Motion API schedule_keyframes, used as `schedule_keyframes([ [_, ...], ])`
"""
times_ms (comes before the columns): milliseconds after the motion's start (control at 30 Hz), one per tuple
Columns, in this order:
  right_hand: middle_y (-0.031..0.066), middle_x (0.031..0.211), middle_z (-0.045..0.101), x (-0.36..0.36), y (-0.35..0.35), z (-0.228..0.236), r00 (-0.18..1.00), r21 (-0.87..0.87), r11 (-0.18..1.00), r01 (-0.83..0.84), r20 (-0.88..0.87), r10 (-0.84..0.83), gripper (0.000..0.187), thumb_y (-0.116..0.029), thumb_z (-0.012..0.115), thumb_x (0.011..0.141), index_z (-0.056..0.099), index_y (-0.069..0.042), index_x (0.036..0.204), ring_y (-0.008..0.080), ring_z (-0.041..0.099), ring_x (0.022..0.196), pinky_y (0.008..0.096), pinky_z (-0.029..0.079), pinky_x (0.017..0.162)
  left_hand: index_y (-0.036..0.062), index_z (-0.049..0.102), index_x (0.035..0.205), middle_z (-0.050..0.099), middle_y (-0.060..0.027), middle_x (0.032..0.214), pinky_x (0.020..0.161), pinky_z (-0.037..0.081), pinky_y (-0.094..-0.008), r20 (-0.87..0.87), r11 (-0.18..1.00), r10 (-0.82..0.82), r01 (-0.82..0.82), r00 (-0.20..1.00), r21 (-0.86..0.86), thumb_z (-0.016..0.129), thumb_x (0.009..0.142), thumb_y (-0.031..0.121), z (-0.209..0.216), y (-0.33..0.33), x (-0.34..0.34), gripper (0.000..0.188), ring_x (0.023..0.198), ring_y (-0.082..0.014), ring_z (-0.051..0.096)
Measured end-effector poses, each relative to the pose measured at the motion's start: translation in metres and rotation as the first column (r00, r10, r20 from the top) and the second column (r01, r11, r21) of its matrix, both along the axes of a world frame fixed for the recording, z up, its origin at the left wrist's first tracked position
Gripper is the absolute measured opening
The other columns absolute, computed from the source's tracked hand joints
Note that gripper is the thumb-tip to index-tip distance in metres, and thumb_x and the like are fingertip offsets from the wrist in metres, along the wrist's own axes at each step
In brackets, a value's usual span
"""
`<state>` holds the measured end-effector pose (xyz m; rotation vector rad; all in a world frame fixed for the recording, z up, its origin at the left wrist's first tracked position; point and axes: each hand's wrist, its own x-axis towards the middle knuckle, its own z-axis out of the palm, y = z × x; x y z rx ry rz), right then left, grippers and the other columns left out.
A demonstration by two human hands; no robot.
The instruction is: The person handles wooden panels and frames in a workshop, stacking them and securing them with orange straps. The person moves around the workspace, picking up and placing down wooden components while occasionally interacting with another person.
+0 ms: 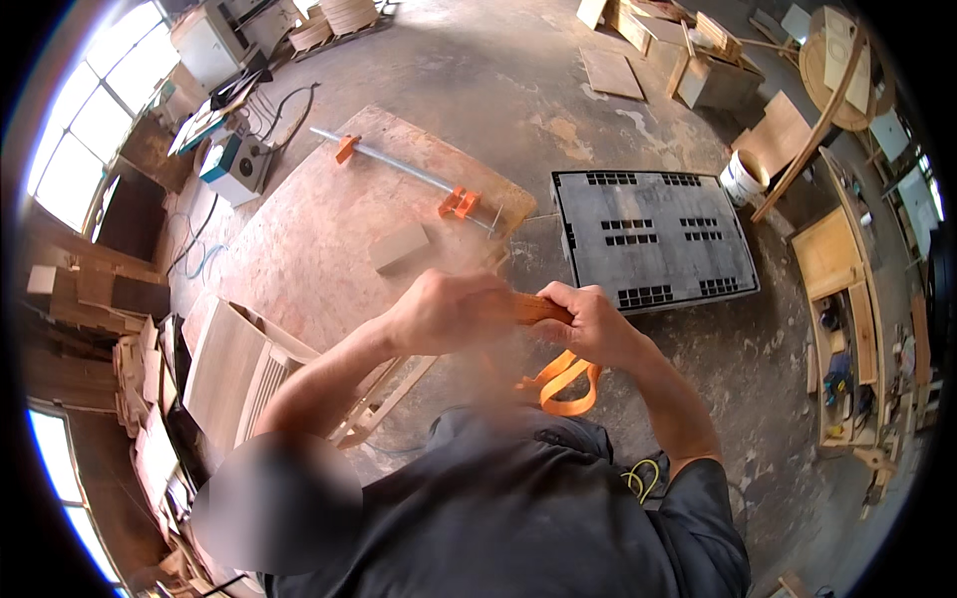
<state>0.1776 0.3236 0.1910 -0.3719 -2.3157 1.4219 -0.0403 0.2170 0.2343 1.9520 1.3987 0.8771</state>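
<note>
An orange webbing strap (541, 310) runs between my two hands in front of my body. My left hand (449, 311) is closed round its one end, with the fingers partly blurred. My right hand (595, 324) pinches the other end between thumb and fingers. Below the right hand, loose orange strap loops (570, 387) hang down. Beyond my hands, a bar clamp (399, 164) with orange jaws lies on a large worn wooden tabletop (299, 224). A plain wooden block (399, 248) rests on that top, near my left hand.
A slatted wooden piece (227, 374) stands left of my left forearm. On the floor to the right lies a grey, black-edged slotted platform (658, 239), with a white bucket (742, 179) at its far corner. Wooden shelving (829, 261) stands at the far right, and wood scraps (150, 399) at the left.
</note>
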Motion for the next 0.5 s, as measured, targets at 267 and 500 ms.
schedule_keyframes([
  [267,0.0075,0.065,0.056,-0.017,-0.007,-0.011,0.998,0.037,0.999,0.008,-0.064,-0.005,0.034,-0.030,0.061,0.087,0.053,0.002,0.097,0.0107,0.054,0.061,0.0261,0.044,0.055,-0.0067,0.053,0.109,0.063,-0.0143,0.097,0.059,0.051,-0.0243,0.390,0.996,0.090,-0.078,0.917,-0.046,0.059,0.087,0.029,-0.006,-0.008,-0.013,0.042,0.069,-0.0139,0.061],
  [500,0.0083,0.068,0.058,-0.020,-0.010,-0.009,0.988,0.120,0.984,0.132,-0.094,-0.122,0.021,-0.015,0.062,0.085,0.054,-0.001,0.098,0.0158,0.055,0.058,0.0261,0.044,0.055,-0.0058,0.049,0.110,0.062,-0.0198,0.104,0.053,0.049,-0.0224,0.443,0.964,0.193,-0.254,0.876,0.083,0.051,0.091,0.038,0.012,-0.007,-0.020,0.048,0.065,-0.0153,0.063],
])
